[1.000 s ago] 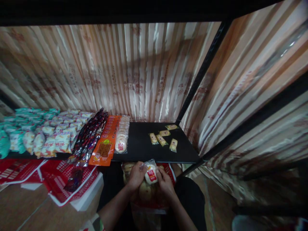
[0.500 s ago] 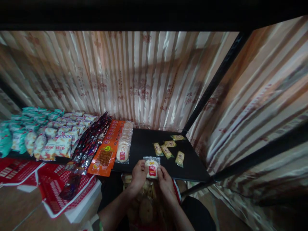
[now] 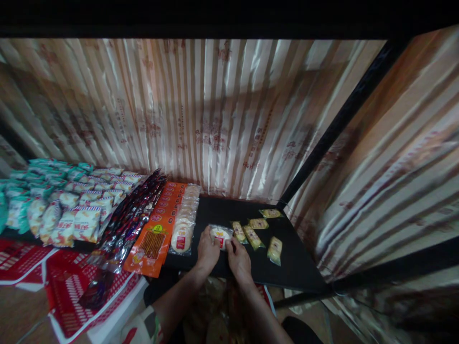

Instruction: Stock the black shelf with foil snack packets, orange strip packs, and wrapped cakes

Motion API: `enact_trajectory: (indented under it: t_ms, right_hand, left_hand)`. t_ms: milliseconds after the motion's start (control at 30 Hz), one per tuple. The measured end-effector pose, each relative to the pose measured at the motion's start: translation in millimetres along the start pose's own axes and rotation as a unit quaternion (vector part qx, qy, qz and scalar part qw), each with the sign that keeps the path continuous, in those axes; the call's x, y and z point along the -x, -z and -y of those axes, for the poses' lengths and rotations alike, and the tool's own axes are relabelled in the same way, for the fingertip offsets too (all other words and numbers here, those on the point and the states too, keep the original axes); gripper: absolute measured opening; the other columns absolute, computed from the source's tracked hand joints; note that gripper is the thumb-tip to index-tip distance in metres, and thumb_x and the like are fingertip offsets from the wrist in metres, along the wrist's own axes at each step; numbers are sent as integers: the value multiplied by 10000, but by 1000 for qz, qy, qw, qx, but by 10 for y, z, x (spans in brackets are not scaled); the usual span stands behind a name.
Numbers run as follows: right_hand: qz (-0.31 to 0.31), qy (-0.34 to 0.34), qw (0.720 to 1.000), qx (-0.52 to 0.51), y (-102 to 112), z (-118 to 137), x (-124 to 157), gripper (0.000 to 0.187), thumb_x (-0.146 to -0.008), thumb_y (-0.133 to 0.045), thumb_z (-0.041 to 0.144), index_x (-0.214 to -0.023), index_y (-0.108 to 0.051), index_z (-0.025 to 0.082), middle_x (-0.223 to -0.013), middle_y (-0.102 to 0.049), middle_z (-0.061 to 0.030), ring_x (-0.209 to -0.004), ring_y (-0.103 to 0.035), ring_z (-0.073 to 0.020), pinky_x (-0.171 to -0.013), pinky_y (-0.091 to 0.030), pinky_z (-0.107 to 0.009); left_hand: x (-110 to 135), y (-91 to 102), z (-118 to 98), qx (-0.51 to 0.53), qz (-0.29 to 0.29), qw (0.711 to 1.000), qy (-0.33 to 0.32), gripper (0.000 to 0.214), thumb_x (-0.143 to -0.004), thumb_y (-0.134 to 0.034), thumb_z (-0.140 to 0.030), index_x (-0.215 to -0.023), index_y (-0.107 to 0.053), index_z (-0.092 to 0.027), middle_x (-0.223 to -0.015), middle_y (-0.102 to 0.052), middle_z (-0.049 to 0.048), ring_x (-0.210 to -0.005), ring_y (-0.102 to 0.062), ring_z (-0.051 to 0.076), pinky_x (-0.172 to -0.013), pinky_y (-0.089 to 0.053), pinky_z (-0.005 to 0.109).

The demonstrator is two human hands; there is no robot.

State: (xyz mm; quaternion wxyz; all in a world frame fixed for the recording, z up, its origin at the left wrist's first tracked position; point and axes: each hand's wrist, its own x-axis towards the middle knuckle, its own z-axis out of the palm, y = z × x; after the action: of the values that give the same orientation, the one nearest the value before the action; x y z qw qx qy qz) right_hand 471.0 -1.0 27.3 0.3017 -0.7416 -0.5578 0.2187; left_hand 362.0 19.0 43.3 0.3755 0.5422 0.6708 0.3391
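A round white rice cracker packet (image 3: 220, 235) in clear wrap with a red label is pinched at its sides between my two hands, low over the black shelf (image 3: 215, 265). My left hand (image 3: 208, 251) grips its left edge, and my right hand (image 3: 239, 258) grips its right edge. Whether it rests on the shelf I cannot tell. To its left lies a row of similar cracker packets (image 3: 182, 234), beside an orange snack bag (image 3: 150, 243). Several small yellow-green wrapped snacks (image 3: 253, 234) are scattered just to the right.
Dark shiny packets (image 3: 129, 215), white snack bags (image 3: 86, 222) and teal bags (image 3: 17, 210) fill the shelf's left. Red baskets (image 3: 68, 286) stand below. A dark frame post (image 3: 333, 124) rises at the right, before a pleated curtain (image 3: 215, 119).
Both hands have carried the cracker packet forward from the shelf's front edge, to a spot between the cracker row and the yellow-green snacks. The view has shifted slightly.
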Motion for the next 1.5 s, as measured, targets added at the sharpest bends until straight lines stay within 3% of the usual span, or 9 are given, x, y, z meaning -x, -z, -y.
enact_trajectory:
  t_ms: [233, 700, 933, 1333, 1500]
  right_hand:
    - [13, -20, 999, 31, -96, 137, -326, 370, -878, -315, 364, -1038, -599, 189, -942, -683, -81, -824, -634, -198, -678, -429, -266]
    - [-19, -16, 1000, -5, -485, 188, -1089, 314, -850, -366, 304, -957, -621, 156, -884, -698, -103, -818, -644, -204, -672, -445, -259]
    - [-10, -17, 1000, 1, -593, 237, -1445, 277, -850, -388, 289, -882, -631, 160, -879, -696, -100, -814, -644, -192, -696, -441, -250]
    - [-4, -22, 1000, -11, -755, 366, -1882, 253, -839, -413, 279, -846, -644, 176, -874, -700, -92, -820, -643, -182, -684, -441, -244]
    - [-7, -34, 999, -25, -814, 417, -1970, 251, -844, -422, 293, -982, -583, 159, -912, -693, -104, -816, -651, -183, -689, -447, -253]
  left_hand:
    - [-319, -83, -129, -34, -14, 999, 13, 547, -794, -440, -144, -1320, -344, -26, -1349, -434, 191, -1258, -400, 209, -1046, -286, 275]
    - [-867, -268, -208, -2, -32, 999, 29, 461, -828, -418, -184, -1278, -411, -85, -1353, -445, 155, -1273, -384, 196, -1064, -270, 289]
    - [-1152, -325, -212, -7, -13, 999, 49, 429, -876, -333, -206, -1256, -423, -30, -1346, -437, 196, -1269, -392, 205, -1059, -272, 285]
    - [-1619, -414, -183, -16, -43, 998, 39, 418, -873, -313, -205, -1235, -442, -40, -1317, -463, 191, -1259, -399, 214, -1060, -278, 294]
    - [-1740, -410, -140, -19, -42, 999, 13, 367, -870, -334, -214, -1185, -504, -130, -1294, -502, 116, -1263, -388, 204, -1072, -269, 310]
